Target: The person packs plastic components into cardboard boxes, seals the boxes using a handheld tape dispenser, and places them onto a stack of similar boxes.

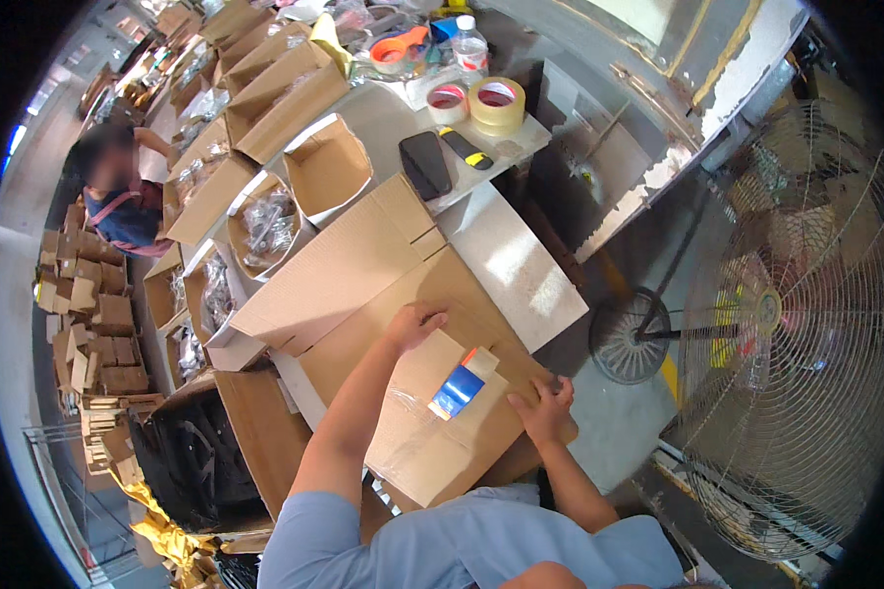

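Just beyond the blue-grey shirt (471, 535) lies the taped carton (417, 456), the right hand (543, 407) spread at its right edge and the left hand (417, 326) curled at its far edge, seemingly steadying it, though whether the left grips I cannot tell, with tape rolls (499, 120) beyond it, presumably for easy reach.

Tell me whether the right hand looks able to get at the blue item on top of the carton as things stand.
Probably yes: the right hand is at the right side of the carton, near the blue item, and nothing visible stands between them.
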A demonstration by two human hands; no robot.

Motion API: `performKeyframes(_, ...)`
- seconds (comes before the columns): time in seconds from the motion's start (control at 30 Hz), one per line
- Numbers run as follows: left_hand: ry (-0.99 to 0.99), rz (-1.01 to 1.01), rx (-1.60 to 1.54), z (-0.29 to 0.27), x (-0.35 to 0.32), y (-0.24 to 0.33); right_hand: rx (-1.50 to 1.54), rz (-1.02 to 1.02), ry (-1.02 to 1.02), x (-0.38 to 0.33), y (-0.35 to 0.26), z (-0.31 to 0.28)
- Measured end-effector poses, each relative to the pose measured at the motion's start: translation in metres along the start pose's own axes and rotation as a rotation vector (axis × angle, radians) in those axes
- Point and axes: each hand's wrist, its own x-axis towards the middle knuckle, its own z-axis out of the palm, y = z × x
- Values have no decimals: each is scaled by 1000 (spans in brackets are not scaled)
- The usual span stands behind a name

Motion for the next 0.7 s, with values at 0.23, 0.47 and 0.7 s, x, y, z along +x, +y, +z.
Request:
performKeyframes(0.23, -37, -70, 259, 4, 9, 2, 283, -95, -38, 16, 18, 13)
performKeyframes(0.47, -135, -242, 59, -1, -1, 19, 563, 35, -111, 16, 4, 9)
performKeyframes(0.7, -30, 263, 410, 26, -86, 35, 527, -33, -498, 1, -6, 8)
